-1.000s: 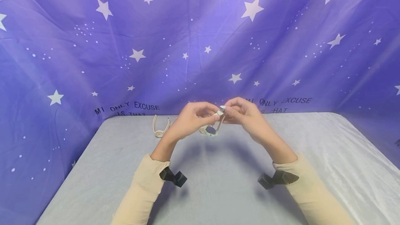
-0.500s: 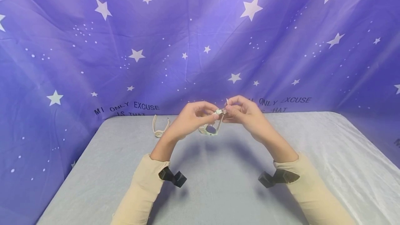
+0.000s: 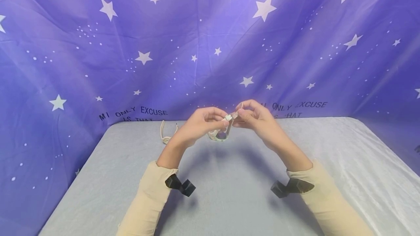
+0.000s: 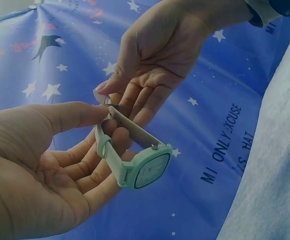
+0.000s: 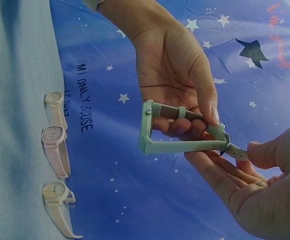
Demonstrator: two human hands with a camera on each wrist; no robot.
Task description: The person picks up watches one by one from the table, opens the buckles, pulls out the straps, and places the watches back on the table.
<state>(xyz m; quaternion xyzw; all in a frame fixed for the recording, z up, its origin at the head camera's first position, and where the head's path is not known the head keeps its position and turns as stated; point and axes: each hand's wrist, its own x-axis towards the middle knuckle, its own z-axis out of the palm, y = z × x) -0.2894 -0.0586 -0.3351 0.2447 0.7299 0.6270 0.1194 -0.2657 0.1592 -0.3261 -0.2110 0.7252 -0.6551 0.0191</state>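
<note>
A mint-green wristwatch (image 4: 152, 167) with a squarish case hangs between both hands, its strap forming a loop above the table. My left hand (image 3: 201, 124) pinches the buckle end between thumb and fingertips. The metal buckle (image 5: 227, 142) has the holed strap (image 5: 190, 146) passing through it. My right hand (image 3: 259, 119) pinches the strap's free tip just beyond the buckle, thumb on top in the right wrist view. Below the hands in the left wrist view, the watch face tilts away from the strap loop.
Three more watches lie along the table's far side in the right wrist view: a cream one (image 5: 54, 98), a pink one (image 5: 54, 134) and another cream one (image 5: 55, 191). A starry purple cloth (image 3: 203, 46) hangs behind the grey-covered table (image 3: 226, 199).
My right hand has shifted slightly upward, and the strap's tip now stands up by its fingers, drawn to the right of the buckle. The left hand stays nearly in place.
</note>
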